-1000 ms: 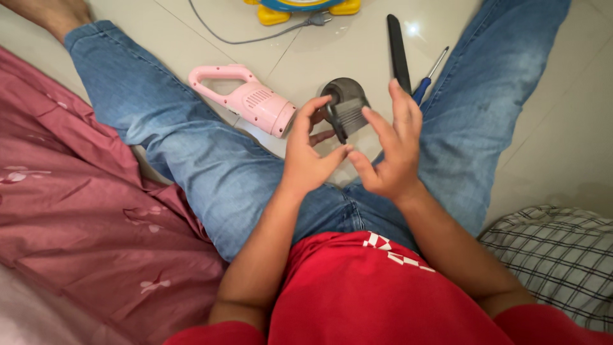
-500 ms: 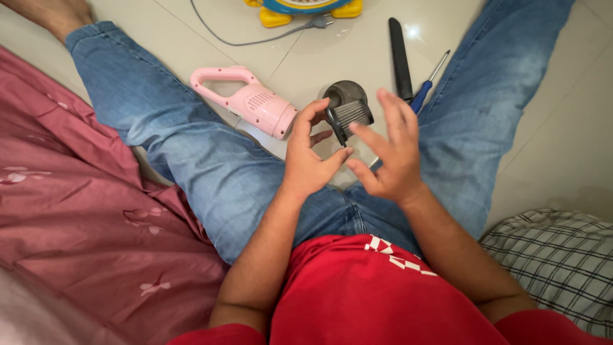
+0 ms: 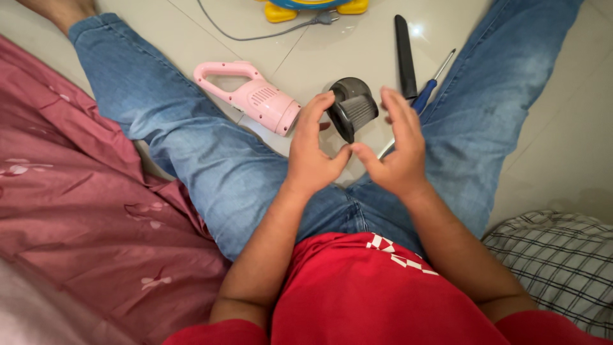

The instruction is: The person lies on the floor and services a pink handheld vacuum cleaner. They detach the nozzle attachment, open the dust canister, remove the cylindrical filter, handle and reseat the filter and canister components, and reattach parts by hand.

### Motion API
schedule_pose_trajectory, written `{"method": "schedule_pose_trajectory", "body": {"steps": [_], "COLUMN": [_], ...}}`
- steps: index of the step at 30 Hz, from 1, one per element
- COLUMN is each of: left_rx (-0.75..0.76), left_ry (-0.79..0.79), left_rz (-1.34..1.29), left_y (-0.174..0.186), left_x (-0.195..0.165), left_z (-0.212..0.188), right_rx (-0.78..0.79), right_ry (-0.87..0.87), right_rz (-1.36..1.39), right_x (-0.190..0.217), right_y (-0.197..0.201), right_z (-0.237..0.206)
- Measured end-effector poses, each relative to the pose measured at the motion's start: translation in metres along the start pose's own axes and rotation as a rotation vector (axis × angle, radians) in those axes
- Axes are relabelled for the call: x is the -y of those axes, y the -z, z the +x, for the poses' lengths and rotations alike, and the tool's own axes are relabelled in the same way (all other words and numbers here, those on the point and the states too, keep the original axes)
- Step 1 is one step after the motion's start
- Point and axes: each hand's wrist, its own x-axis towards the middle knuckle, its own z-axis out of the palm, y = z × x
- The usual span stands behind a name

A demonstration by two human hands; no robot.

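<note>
The person sits on the tiled floor [image 3: 562,128] with legs in blue jeans [image 3: 211,160] spread apart, and both hands are raised between the knees. The left hand [image 3: 311,153] has its grip clamped on a dark grey filter cup [image 3: 353,110], thumb low and fingers curled over the near rim, so the ribbed cylinder tilts up and away above the floor. The right hand [image 3: 397,156] hovers just beside the cup with fingers spread apart, holding nothing; its thumb tip nearly meets the left thumb below the cup. Just left of the hands, on the floor, lies a pink handheld vacuum body [image 3: 252,96], its open mouth pointing toward the cup. Beyond the right hand lie a long black nozzle [image 3: 405,54] and a blue-handled screwdriver [image 3: 429,86], side by side. A grey cable [image 3: 255,32] runs to a yellow toy [image 3: 313,7] at the far edge. A pink patterned cloth [image 3: 83,217] lies left, a checked cloth [image 3: 555,262] right.
</note>
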Motion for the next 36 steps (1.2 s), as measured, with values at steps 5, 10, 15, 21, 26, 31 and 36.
{"method": "schedule_pose_trajectory", "body": {"steps": [5,10,15,21,26,31,36], "left_rx": [0.002,0.052,0.097,0.099,0.411,0.431,0.457], "left_ry": [-0.017,0.033,0.031,0.462,0.592,0.548,0.558], "left_rz": [0.002,-0.071,-0.518,-1.118,-1.483,-1.385,-1.214], "left_y": [-0.005,-0.004,-0.009,-0.015,-0.007,-0.004,-0.002], "left_x": [-0.001,0.002,0.009,0.033,0.043,0.039,0.041], "left_z": [-0.001,-0.003,-0.012,-0.009,-0.007,-0.012,-0.01], "right_rx": [-0.024,-0.054,-0.122,-0.127,-0.038,0.001,0.029], "right_ry": [0.003,0.015,0.111,0.23,0.273,0.261,0.276], "right_rz": [0.08,0.118,-0.018,-0.019,0.166,0.191,0.137], "right_x": [-0.002,-0.004,-0.003,-0.006,-0.008,-0.005,-0.004], "right_y": [-0.005,-0.006,-0.005,0.0,0.008,0.01,0.012], "right_z": [-0.002,-0.004,-0.005,-0.003,0.003,0.003,0.004]}}
